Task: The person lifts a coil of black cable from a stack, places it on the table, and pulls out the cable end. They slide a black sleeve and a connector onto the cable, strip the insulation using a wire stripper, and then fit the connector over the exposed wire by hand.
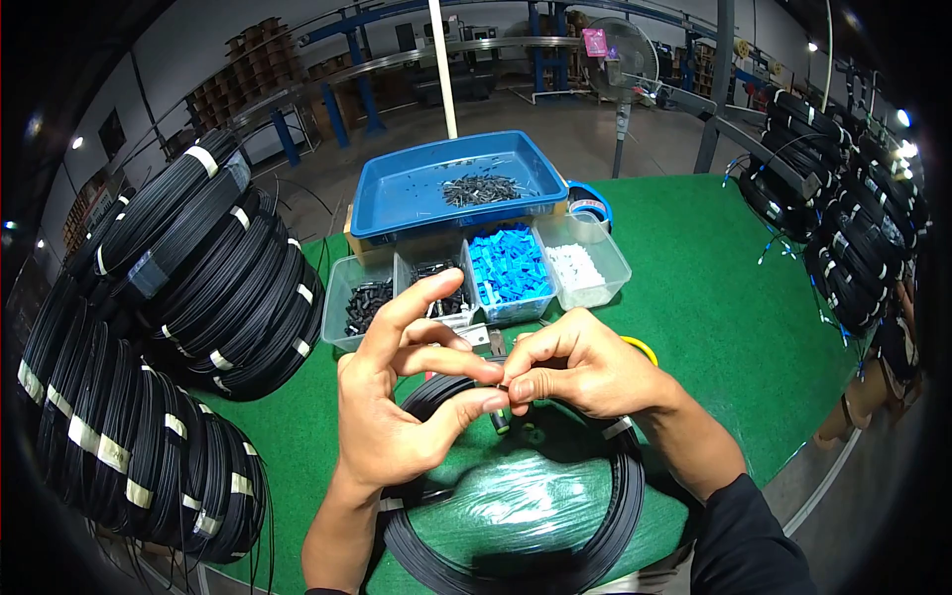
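My left hand [392,407] and my right hand [590,372] meet at their fingertips above a coil of black cable [631,496]. The thumb and index finger of each hand are pinched together. Whatever small dark piece lies between them is mostly hidden by the fingertips. My left hand's other fingers are raised and bent. Under the hands, a tool with a green and black handle [500,422] is partly visible, and beyond my right wrist a yellow curved handle [642,349] shows. The coil lies flat on the green table and bears white tape bands.
Clear bins hold black pieces [367,305], blue connectors [510,263] and white pieces [575,266]. Behind them, a blue tray [397,203] carries dark scraps. Cable coils are stacked at the left [228,288] and right [843,228]. A fan [625,59] stands beyond.
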`<state>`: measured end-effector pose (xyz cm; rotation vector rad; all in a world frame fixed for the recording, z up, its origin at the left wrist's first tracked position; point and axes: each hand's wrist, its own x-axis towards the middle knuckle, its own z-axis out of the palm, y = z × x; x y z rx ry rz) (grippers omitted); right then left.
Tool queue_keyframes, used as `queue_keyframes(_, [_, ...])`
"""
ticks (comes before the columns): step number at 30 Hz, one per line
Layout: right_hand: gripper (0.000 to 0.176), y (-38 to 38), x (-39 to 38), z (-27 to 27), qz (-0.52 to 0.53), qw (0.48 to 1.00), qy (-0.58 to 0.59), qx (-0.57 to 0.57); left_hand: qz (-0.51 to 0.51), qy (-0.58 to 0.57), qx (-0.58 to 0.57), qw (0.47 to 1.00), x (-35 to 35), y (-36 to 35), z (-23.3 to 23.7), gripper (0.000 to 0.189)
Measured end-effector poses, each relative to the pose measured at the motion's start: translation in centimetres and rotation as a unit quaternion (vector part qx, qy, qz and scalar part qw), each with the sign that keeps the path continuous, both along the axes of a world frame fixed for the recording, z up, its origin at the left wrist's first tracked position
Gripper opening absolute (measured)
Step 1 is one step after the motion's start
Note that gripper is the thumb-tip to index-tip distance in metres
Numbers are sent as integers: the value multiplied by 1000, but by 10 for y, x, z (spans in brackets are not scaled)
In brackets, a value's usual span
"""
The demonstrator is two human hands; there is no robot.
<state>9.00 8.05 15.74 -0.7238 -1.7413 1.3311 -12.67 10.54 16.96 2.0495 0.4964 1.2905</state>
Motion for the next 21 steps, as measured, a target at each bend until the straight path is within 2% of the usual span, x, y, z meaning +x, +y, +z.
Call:
queue_keyframes(3, [14, -1, -2, 1, 14, 1000, 15, -16, -1, 2, 30, 1000, -3, 1, -1, 83])
queue_keyframes(7, [14, -1, 0, 3, 4, 1000, -10, -20, 20, -93, -8, 995, -9, 2, 2, 86])
queue_keyframes(9, [14, -2, 1, 5, 0, 1000, 2, -28, 18, -114, 13, 993, -14, 9, -1, 87])
queue_keyframes(13, [13, -4, 1, 7, -3, 1000, 4, -30, 6, 13, 49, 999, -9, 7, 4, 96])
queue_keyframes(14, [13, -4, 1, 7, 0, 1000, 0, -26, 2, 7, 18, 1000, -4, 2, 3, 93])
queue_keyframes(17, [12, -4, 0, 5, 3, 1000, -4, -17, 6, 14, 26, 1000, -1, -2, 1, 78])
queue_keyframes(18, [12, -3, 0, 4, 1, 1000, -3, -11, 6, 14, 25, 1000, -1, -2, -1, 78])
queue_keyframes(21, [10, -5, -1, 5, -23, 1000, 2, -11, -17, -111, 0, 994, -2, 1, -3, 53])
